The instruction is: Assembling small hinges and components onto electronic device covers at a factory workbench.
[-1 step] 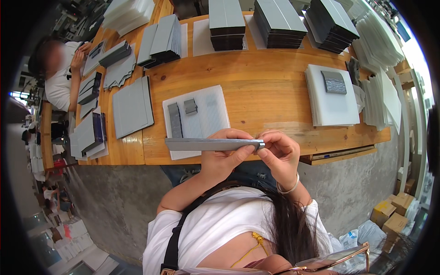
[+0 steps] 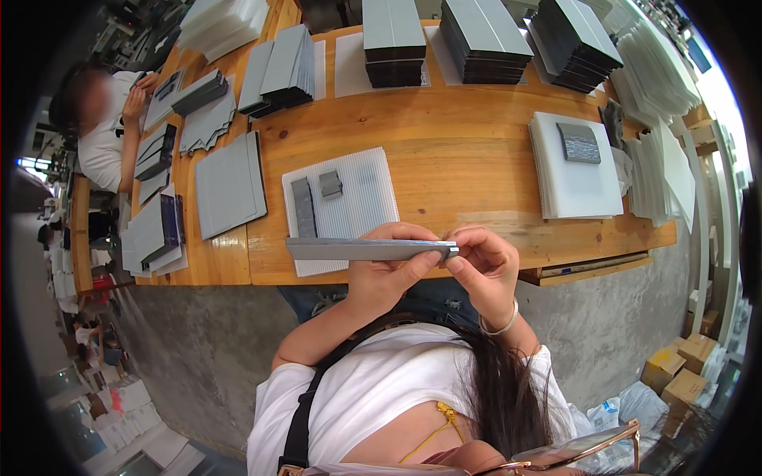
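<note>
A long, narrow grey stack of thin strips point(image 2: 341, 251) is held edge-on above the table's front edge. My left hand point(image 2: 389, 274) is closed around it near its right end, thumb in front and fingers behind. At that right end, my right hand point(image 2: 482, 258) pinches the stack's tip with thumb and fingers, where pale edges show. Just beyond, a ribbed white plastic sheet point(image 2: 369, 202) lies on the table, partly covered by the stack. On that sheet rest a dark grey strip point(image 2: 303, 208) and a small grey piece point(image 2: 329, 184).
Tall stacks of grey panels point(image 2: 486, 36) line the wooden table's point(image 2: 444, 151) far side. Grey sheets point(image 2: 230, 186) lie to the left, where another person point(image 2: 107, 131) works. To the right, white sheets point(image 2: 575, 186) carry a dark grey piece point(image 2: 579, 143).
</note>
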### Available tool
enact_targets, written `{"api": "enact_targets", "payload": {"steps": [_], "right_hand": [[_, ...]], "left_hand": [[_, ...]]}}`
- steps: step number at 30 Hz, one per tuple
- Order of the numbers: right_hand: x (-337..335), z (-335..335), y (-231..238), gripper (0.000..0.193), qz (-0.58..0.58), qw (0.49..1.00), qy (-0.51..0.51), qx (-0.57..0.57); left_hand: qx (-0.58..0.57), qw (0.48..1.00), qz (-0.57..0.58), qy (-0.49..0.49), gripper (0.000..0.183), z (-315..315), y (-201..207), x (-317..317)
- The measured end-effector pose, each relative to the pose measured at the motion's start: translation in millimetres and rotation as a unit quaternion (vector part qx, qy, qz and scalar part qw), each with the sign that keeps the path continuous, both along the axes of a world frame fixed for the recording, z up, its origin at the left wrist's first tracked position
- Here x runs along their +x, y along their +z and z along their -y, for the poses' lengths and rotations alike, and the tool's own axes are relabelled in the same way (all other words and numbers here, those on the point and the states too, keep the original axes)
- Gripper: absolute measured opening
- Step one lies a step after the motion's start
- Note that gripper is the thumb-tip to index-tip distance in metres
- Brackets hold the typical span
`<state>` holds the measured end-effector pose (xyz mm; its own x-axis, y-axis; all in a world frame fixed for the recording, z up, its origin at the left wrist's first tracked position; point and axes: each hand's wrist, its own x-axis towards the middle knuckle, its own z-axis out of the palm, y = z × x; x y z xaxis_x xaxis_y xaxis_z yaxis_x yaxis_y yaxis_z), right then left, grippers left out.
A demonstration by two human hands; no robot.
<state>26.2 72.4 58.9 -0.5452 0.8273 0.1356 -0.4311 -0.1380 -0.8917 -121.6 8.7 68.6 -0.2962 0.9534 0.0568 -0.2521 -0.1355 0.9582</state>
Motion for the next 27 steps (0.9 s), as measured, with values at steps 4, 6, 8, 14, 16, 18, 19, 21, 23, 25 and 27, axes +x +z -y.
{"api": "enact_targets", "payload": {"steps": [4, 6, 8, 14, 16, 18, 19, 21, 23, 25, 27], "right_hand": [[-2.6, -0.5, 1.8, 0.021, -0.006, 1.000, 0.017, -0.008], [-4.2, -0.8, 1.8, 0.021, -0.004, 1.000, 0.021, -0.008], [-6.3, -0.5, 1.8, 0.022, -0.008, 0.999, 0.034, -0.014], [-11.3, 2.7, 3.3, 0.022, -0.031, 0.997, 0.041, -0.061], [-10.3, 1.4, -0.9, 0.022, -0.031, 0.997, 0.040, -0.061], [-11.4, -0.3, -3.8, 0.021, -0.031, 0.997, 0.039, -0.060], [-13.0, -1.2, -4.5, 0.021, -0.028, 0.999, 0.033, -0.024], [-16.1, -1.9, -5.6, 0.020, -0.024, 0.999, 0.026, 0.012], [-20.7, -0.8, -5.4, 0.021, 0.004, 0.996, -0.032, 0.084], [-25.2, 1.5, -1.7, 0.023, 0.026, 0.993, -0.056, 0.103], [-27.2, 1.9, 0.2, 0.026, 0.049, 0.988, -0.079, 0.122]], "left_hand": [[-0.016, 1.000, -0.004, -0.006, 0.016, 2.9, 2.0, -4.9], [-0.020, 1.000, -0.009, -0.006, 0.016, 3.8, 2.7, -6.5], [-0.006, 1.000, -0.001, 0.002, 0.016, 4.6, 3.8, -6.9], [-0.032, 0.998, 0.057, 0.015, 0.017, 8.9, 5.9, -9.2], [-0.031, 0.998, 0.058, 0.022, 0.017, 9.5, 6.4, -14.0], [-0.030, 0.997, 0.059, 0.028, 0.017, 9.1, 6.9, -15.6], [-0.025, 0.998, 0.054, 0.032, 0.016, 9.1, 7.0, -15.5], [-0.020, 0.998, 0.049, 0.036, 0.016, 8.5, 6.0, -14.4], [0.025, 0.998, 0.034, 0.055, 0.015, 7.4, 2.7, -11.7], [0.082, 0.993, -0.017, 0.084, 0.013, 0.1, -7.8, -10.2], [0.139, 0.981, -0.068, 0.113, 0.012, -0.5, -11.5, -11.9]]}}
